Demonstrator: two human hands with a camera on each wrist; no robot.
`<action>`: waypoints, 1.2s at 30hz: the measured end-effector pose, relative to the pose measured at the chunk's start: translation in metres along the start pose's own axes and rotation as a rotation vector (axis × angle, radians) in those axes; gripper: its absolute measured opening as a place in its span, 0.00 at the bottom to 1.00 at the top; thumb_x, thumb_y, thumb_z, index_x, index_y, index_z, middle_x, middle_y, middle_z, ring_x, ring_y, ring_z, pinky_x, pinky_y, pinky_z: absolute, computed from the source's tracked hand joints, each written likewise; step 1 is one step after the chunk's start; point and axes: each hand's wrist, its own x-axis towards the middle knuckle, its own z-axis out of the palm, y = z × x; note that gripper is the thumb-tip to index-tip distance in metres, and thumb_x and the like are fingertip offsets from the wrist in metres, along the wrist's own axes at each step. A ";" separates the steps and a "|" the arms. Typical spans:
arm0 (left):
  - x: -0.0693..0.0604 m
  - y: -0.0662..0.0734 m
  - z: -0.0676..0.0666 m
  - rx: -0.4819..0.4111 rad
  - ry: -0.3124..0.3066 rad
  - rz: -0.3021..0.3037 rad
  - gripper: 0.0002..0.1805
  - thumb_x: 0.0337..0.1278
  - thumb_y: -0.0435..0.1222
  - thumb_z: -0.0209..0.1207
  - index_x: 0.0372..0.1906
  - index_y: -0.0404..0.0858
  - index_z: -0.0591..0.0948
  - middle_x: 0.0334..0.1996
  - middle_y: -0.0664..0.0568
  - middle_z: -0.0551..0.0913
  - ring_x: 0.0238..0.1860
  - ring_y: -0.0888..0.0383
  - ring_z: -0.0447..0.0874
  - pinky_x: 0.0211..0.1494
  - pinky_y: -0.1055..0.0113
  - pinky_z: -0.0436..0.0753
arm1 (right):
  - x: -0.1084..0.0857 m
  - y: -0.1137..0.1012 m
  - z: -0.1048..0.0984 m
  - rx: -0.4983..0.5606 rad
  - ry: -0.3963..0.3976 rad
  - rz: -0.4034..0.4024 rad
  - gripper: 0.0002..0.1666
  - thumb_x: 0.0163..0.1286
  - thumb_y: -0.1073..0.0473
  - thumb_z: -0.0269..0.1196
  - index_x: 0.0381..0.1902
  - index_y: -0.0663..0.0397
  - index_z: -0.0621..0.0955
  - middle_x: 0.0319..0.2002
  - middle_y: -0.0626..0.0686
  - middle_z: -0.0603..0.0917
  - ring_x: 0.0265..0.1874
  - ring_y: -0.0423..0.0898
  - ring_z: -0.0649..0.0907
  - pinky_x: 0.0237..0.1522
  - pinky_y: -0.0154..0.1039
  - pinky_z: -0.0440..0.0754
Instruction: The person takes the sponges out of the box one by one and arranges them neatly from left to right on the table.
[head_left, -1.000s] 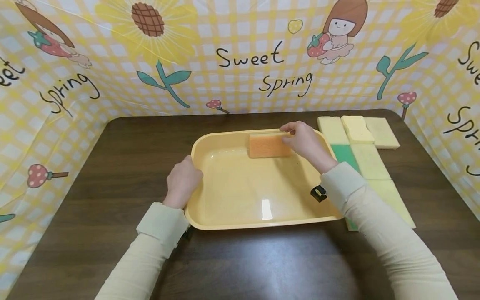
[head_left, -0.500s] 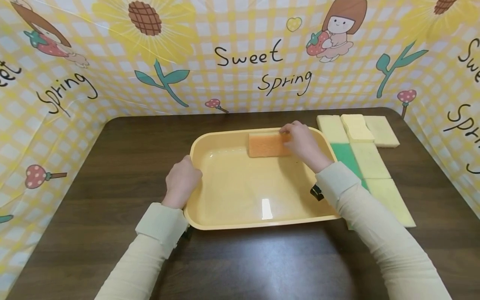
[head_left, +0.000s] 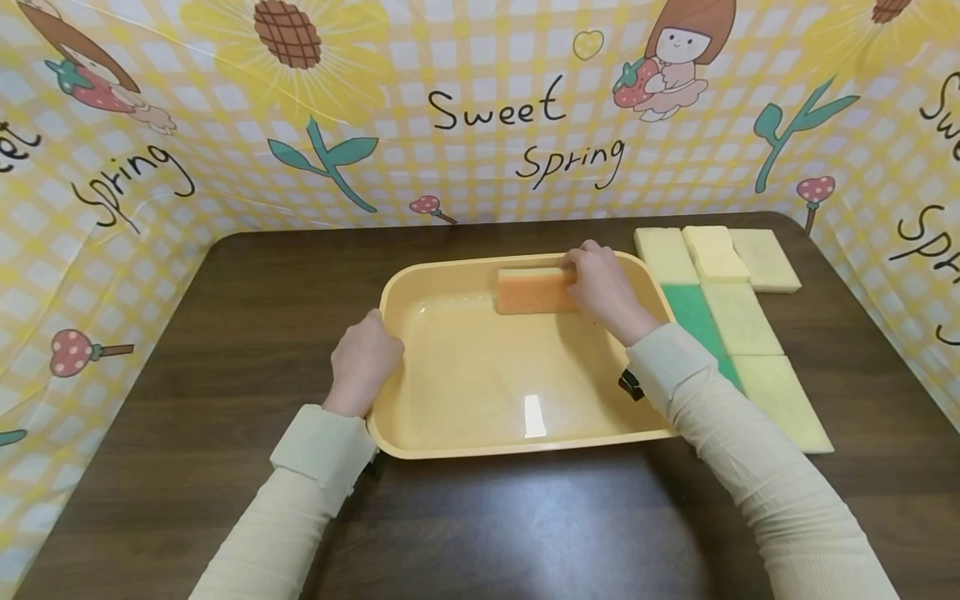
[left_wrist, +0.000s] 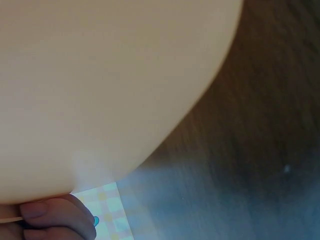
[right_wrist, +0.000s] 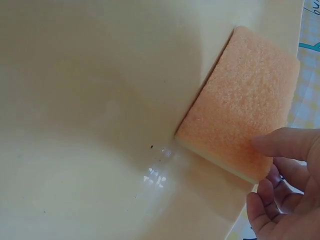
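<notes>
In the head view a pale yellow rectangular tray (head_left: 480,375) is tilted toward me, raised at its far side or not, I cannot tell. My left hand (head_left: 365,360) grips its left rim; the left wrist view shows curled fingertips (left_wrist: 55,217) at the tray's edge. An orange sponge (head_left: 534,293) with a cream layer stands on its long edge against the tray's far wall. My right hand (head_left: 600,287) pinches its right end. In the right wrist view the thumb presses the orange face of the sponge (right_wrist: 240,100), and the other fingers are behind it.
Several pale yellow sponges (head_left: 742,319) lie side by side on the dark wooden table (head_left: 225,350), right of the tray. A green pad (head_left: 693,321) lies among them, partly hidden by the tray and right sleeve. A yellow checked cloth (head_left: 480,50) stands behind the table.
The right hand has closed more firmly on the sponge's right end and shifted slightly. More of the sponge's cream top edge shows now. The left hand and tray stay nearly still.
</notes>
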 end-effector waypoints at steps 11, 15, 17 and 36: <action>0.000 0.001 -0.001 -0.010 -0.006 0.001 0.22 0.55 0.34 0.43 0.54 0.28 0.71 0.38 0.36 0.82 0.33 0.46 0.82 0.26 0.60 0.73 | -0.002 -0.004 0.003 -0.034 0.010 0.043 0.18 0.63 0.64 0.61 0.51 0.65 0.80 0.48 0.65 0.75 0.47 0.61 0.72 0.51 0.50 0.70; 0.000 0.001 -0.001 -0.008 -0.004 0.001 0.22 0.54 0.34 0.43 0.54 0.28 0.71 0.39 0.36 0.82 0.35 0.45 0.83 0.27 0.59 0.74 | -0.003 -0.004 0.003 -0.023 0.023 0.031 0.18 0.64 0.62 0.63 0.49 0.66 0.81 0.45 0.64 0.76 0.44 0.59 0.72 0.49 0.49 0.70; 0.000 0.001 -0.001 -0.008 -0.004 0.000 0.22 0.54 0.34 0.43 0.54 0.29 0.71 0.40 0.35 0.82 0.36 0.44 0.83 0.28 0.58 0.74 | -0.004 -0.005 0.003 -0.026 0.027 0.025 0.18 0.63 0.62 0.63 0.49 0.66 0.81 0.45 0.63 0.76 0.44 0.59 0.73 0.48 0.48 0.70; 0.000 0.001 -0.002 -0.009 -0.014 -0.006 0.22 0.56 0.34 0.44 0.55 0.28 0.71 0.40 0.35 0.82 0.36 0.44 0.83 0.27 0.59 0.75 | -0.004 -0.004 -0.001 -0.045 -0.012 -0.030 0.16 0.63 0.63 0.63 0.48 0.64 0.82 0.45 0.61 0.81 0.48 0.58 0.80 0.50 0.50 0.78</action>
